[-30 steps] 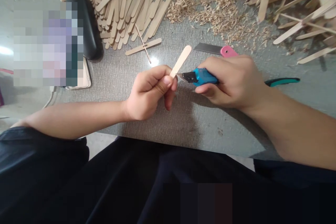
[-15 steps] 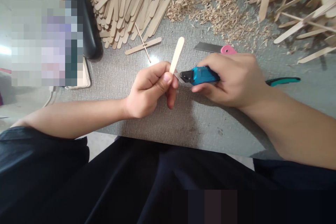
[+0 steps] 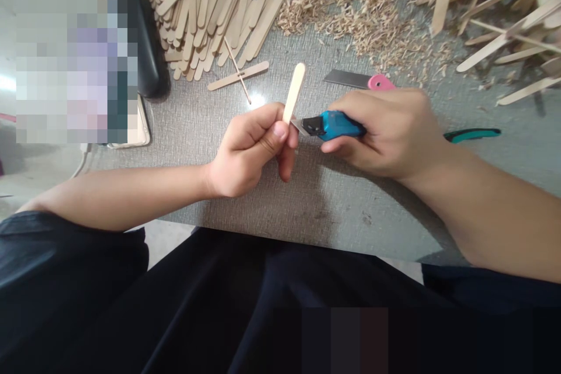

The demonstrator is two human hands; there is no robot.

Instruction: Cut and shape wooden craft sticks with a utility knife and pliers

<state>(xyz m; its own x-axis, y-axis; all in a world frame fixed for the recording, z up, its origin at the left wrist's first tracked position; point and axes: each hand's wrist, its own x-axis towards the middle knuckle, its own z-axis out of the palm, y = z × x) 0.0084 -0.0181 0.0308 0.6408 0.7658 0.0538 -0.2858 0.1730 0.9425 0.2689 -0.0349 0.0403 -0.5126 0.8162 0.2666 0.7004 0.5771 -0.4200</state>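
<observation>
Between the thumb and fingers of my left hand (image 3: 256, 149) is a pale wooden craft stick (image 3: 294, 93), tilted with its rounded end pointing away from me. My fingers cover its lower end. My right hand (image 3: 390, 134) is wrapped round a blue utility knife (image 3: 339, 125) with a black nose. The knife's short metal blade (image 3: 299, 126) points left and meets the stick's right edge close to my left thumb. Beyond my hands, two thin craft sticks lie crossed, a wider stick (image 3: 256, 70) under a narrow one.
A heap of craft sticks (image 3: 197, 6) lies at the back left, wood shavings (image 3: 363, 9) at the back middle, and crossed sticks (image 3: 491, 41) at the back right. Near my right hand are a pink-handled blade (image 3: 350, 79) and a green-and-black handle (image 3: 475, 134). A black case (image 3: 144, 41) stands left.
The stick's free end has tipped very slightly to the left. Both hands keep nearly the same place and hold, with the blade still at the stick's edge.
</observation>
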